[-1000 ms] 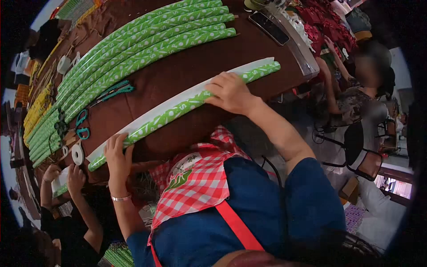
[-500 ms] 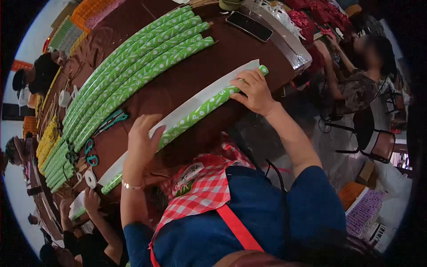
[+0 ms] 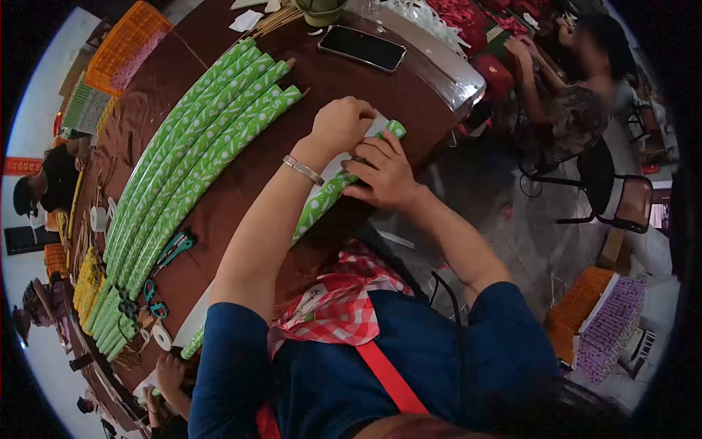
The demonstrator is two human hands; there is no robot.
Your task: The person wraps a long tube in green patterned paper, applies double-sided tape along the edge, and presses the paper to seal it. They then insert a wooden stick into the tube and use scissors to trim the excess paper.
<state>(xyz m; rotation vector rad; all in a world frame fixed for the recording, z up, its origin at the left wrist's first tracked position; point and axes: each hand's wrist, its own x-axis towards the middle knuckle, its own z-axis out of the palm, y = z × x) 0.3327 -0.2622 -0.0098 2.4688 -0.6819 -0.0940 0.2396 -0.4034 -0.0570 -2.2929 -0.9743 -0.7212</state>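
A long roll of green paper with white lettering and dots (image 3: 316,214) lies along the table's near edge, its white underside partly unrolled. My right hand (image 3: 386,174) is wrapped over the roll near its far end. Just beyond it, my left hand (image 3: 342,126), with a bracelet at the wrist, has its fingers curled down at the paper's loose white edge; its fingertips are partly hidden. My left forearm covers the middle of the roll. Several finished-looking green rolls (image 3: 212,121) lie side by side to the left.
Teal-handled scissors (image 3: 155,298), a teal cutter (image 3: 175,247) and a white tape roll (image 3: 161,336) lie at the left. A phone (image 3: 362,48) and a green pot (image 3: 322,11) are at the back. Co-workers sit on both sides; a chair (image 3: 621,190) stands at right.
My left hand has moved from the middle of the roll to its far end, beside my right hand. My right hand stays on the roll near that end. The camera view has shifted.
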